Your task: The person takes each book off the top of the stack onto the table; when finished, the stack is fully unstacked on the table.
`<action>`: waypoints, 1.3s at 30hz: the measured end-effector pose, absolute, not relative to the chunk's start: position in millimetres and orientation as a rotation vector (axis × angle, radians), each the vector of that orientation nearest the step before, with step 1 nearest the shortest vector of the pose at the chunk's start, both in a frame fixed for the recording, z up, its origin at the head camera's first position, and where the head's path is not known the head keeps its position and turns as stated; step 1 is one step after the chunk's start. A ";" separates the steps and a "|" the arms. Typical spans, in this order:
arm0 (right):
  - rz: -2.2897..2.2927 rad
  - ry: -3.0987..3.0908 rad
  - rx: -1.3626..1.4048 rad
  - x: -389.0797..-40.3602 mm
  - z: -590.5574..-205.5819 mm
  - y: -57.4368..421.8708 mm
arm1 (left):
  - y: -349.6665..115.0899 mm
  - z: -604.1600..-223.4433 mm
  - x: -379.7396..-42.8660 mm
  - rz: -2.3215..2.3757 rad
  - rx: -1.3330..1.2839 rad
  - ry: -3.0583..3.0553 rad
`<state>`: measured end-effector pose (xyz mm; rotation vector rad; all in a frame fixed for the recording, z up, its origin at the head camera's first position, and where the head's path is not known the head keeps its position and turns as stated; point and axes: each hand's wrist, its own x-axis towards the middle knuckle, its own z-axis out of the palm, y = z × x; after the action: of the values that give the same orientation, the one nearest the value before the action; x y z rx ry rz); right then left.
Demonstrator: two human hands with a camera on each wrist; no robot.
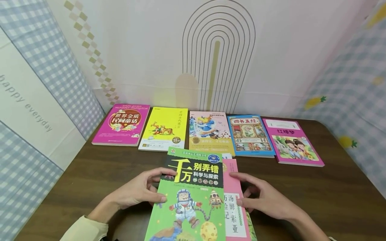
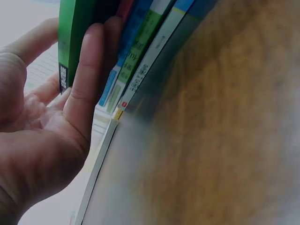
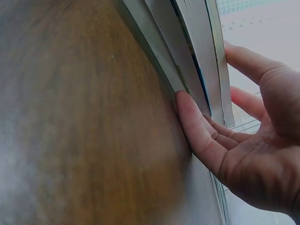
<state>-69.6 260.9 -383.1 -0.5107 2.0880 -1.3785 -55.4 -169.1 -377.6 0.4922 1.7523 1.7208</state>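
A green children's book [image 1: 169, 214] with an astronaut cover lies on top of a stack at the table's near edge. My left hand [image 1: 137, 189] grips its left edge, thumb and a fingertip on the cover. Under it a pink book [image 1: 233, 167] juts out to the right. My right hand [image 1: 268, 199] holds that book's right edge, thumb on the cover. Below, the left wrist view shows several more spines [image 2: 140, 75] beside my left fingers. Page edges [image 3: 201, 61] of the stack stand between the right thumb and fingers in the right wrist view.
Along the back of the dark wooden table [image 1: 87, 177] lies a row of books: magenta [image 1: 122, 134], yellow [image 1: 164, 134], one with a girl in blue [image 1: 208, 134], blue [image 1: 251, 150] and pink-purple [image 1: 297, 159]. A patterned cloth [image 1: 144, 50] hangs behind.
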 end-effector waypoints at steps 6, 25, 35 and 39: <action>-1.377 2.084 -0.496 -69.8 -382.4 261.5 | -165.8 -376.3 -52.3 1.711 0.489 1.797; -1.403 2.064 -0.550 -69.1 -384.3 262.7 | -184.0 -357.9 -36.7 1.799 0.430 1.808; -1.386 2.068 -0.516 -71.1 -385.0 263.8 | -226.4 -360.6 -29.0 1.841 0.449 1.816; -1.383 2.061 -0.515 -71.6 -385.7 263.7 | -245.4 -360.9 -23.5 1.871 0.482 1.777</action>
<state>-71.6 263.7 -385.7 -0.5151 2.0609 -1.3833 -23.5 -245.4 -360.9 0.4822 1.7766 1.8714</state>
